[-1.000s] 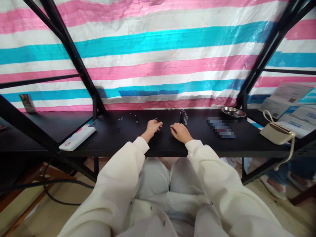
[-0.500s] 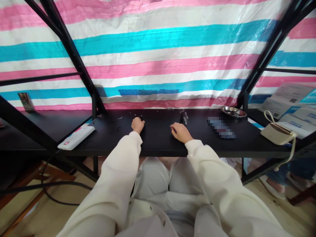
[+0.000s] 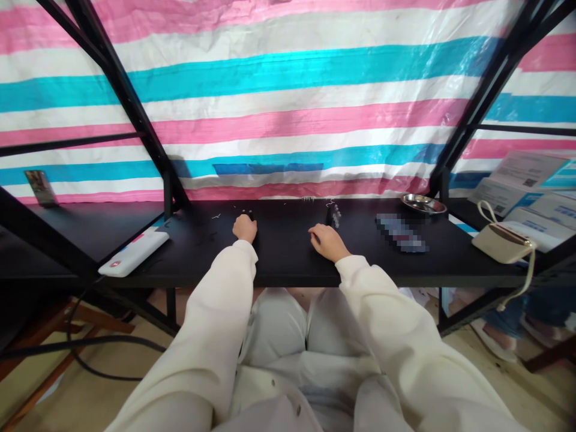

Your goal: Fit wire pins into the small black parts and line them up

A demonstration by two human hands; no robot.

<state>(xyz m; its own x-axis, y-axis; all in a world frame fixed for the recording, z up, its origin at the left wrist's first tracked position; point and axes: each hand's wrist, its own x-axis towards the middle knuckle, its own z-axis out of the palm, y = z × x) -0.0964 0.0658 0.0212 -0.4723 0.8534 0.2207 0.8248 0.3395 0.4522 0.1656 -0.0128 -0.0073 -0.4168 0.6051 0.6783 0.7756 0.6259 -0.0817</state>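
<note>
My left hand [image 3: 245,228] is closed in a fist over the black tabletop [image 3: 283,258]. Small dark pieces [image 3: 249,213] show at its far side, too small to name. My right hand [image 3: 330,242] rests palm down on the table, its fingers loosely bent and pointing left, the thumb a little apart from the index finger. Nothing shows in it, though the palm is hidden. Just beyond it stand a small black piece [image 3: 329,215] and a cluster of small grey-clear pieces [image 3: 336,216].
A patterned, pixelated item [image 3: 402,233] and a round metal dish [image 3: 423,204] lie to the right, beyond them a beige pouch [image 3: 501,243] and white boxes [image 3: 524,186]. On the left lies a white power bank [image 3: 135,252]. Black frame posts [image 3: 130,108] flank the table; a striped sheet [image 3: 292,120] hangs behind.
The view has shifted slightly, so most things sit a little further left. My left hand has turned slightly over the dark pieces; my right hand stays nearly in place.
</note>
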